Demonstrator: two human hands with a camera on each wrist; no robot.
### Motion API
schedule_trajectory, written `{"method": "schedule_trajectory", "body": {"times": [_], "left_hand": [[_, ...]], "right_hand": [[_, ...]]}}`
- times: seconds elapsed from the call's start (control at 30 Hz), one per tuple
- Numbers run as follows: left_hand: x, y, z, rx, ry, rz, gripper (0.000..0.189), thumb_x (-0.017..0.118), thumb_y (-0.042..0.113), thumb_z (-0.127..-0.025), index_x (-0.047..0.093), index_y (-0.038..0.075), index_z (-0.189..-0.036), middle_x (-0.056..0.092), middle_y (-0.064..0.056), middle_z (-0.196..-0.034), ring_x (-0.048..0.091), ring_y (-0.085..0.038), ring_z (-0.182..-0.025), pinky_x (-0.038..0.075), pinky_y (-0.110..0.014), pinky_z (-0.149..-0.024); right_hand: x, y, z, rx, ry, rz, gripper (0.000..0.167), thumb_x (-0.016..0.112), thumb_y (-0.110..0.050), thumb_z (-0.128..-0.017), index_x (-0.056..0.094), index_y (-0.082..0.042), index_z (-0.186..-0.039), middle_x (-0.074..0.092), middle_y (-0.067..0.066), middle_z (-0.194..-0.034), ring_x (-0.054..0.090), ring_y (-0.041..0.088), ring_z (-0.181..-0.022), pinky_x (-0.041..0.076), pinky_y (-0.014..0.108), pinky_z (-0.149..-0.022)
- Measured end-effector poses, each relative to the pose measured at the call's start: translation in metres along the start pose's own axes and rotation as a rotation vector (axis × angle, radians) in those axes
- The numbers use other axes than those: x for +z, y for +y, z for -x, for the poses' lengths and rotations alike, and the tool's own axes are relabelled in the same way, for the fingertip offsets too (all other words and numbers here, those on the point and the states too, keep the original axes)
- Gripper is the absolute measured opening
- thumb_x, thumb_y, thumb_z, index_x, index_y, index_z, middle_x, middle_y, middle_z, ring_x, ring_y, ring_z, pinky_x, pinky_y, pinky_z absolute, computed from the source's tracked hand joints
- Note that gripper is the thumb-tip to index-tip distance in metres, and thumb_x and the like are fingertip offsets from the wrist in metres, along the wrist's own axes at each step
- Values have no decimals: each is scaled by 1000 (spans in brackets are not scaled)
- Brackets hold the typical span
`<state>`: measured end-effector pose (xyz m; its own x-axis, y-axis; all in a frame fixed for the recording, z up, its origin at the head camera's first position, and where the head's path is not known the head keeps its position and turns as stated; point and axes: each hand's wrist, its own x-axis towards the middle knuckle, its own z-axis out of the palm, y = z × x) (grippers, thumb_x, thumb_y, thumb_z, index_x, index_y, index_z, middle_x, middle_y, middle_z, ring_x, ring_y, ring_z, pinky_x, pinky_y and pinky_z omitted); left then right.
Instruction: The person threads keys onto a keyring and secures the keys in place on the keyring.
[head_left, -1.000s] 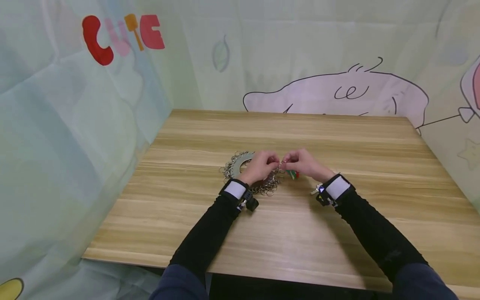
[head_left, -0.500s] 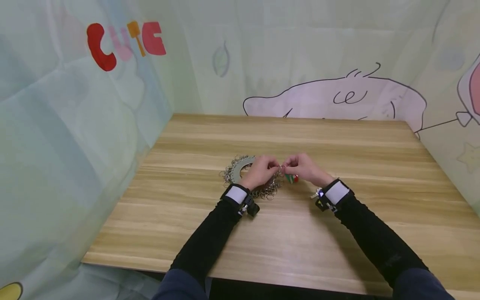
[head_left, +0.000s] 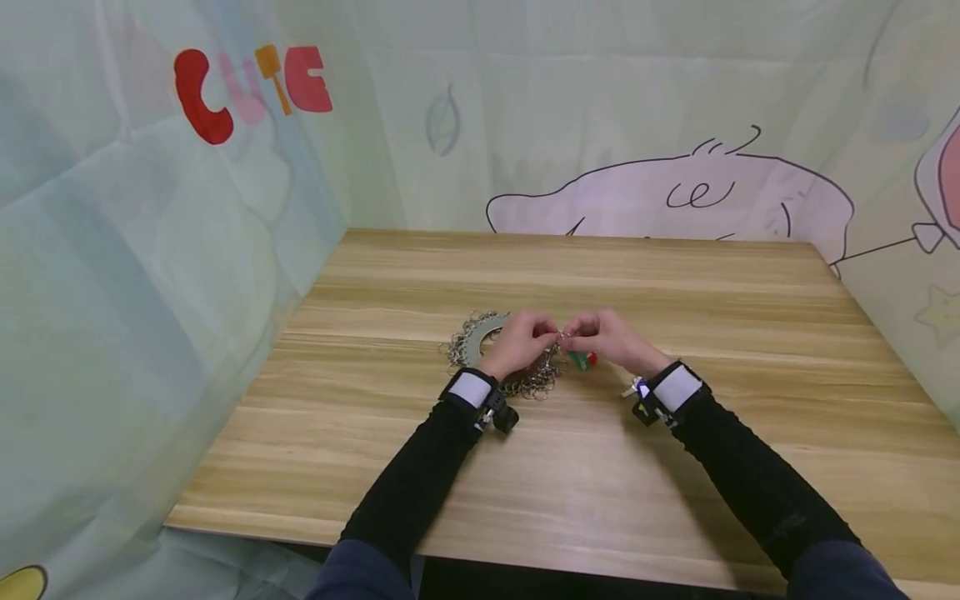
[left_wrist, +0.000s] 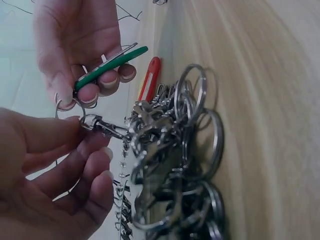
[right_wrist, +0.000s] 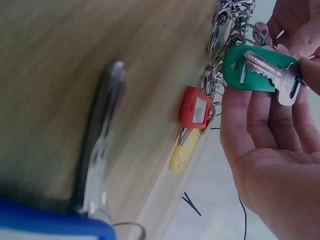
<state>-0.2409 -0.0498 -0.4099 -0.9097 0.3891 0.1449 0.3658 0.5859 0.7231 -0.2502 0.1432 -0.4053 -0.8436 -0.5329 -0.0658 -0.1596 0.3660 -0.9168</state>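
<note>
A flat grey ring (head_left: 474,340) lies on the table, its edge hung with many metal clasps and split rings (left_wrist: 192,95). My left hand (head_left: 517,343) is over its right side and pinches a small swivel clasp (left_wrist: 95,123) between thumb and forefinger. Opposite, my right hand (head_left: 611,342) pinches a split ring (left_wrist: 61,106), which meets the clasp at the fingertips; whether they are linked, I cannot tell. A green key tag (right_wrist: 260,83) and a silver key (right_wrist: 264,67) hang from that split ring against my right fingers. Red (right_wrist: 187,110) and yellow (right_wrist: 183,154) tags lie beside the ring.
A blurred key (right_wrist: 102,150) and blue tag (right_wrist: 50,226) are close to the right wrist camera. Both wrists wear strapped cameras. The wooden table (head_left: 420,267) meets printed cloth walls (head_left: 420,125) at the back and left.
The head view has tilted slightly, so the scene sits lower. Both hands stay together at the clasp with only small finger movements, and the green tag shifts a little.
</note>
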Motion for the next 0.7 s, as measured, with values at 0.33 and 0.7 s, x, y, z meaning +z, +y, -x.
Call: {"method": "schedule_trajectory", "body": {"times": [0.33, 0.7], "left_hand": [[0, 3, 1, 30, 13, 21, 7, 61, 9, -93, 67, 5, -95, 70, -8, -87, 58, -12, -74, 44, -18, -66], [2, 1, 0, -3, 37, 74, 6, 64, 7, -90, 67, 4, -94, 71, -10, -89, 63, -16, -80, 49, -21, -72]], "right_hand": [[-1, -4, 0, 7, 21, -8, 25, 62, -18, -93, 67, 4, -103, 70, 13, -88, 56, 8, -69, 44, 24, -62], [-2, 1, 2, 10, 5, -10, 24, 65, -18, -92, 68, 3, -103, 71, 20, -101, 61, 10, -81, 46, 28, -74]]}}
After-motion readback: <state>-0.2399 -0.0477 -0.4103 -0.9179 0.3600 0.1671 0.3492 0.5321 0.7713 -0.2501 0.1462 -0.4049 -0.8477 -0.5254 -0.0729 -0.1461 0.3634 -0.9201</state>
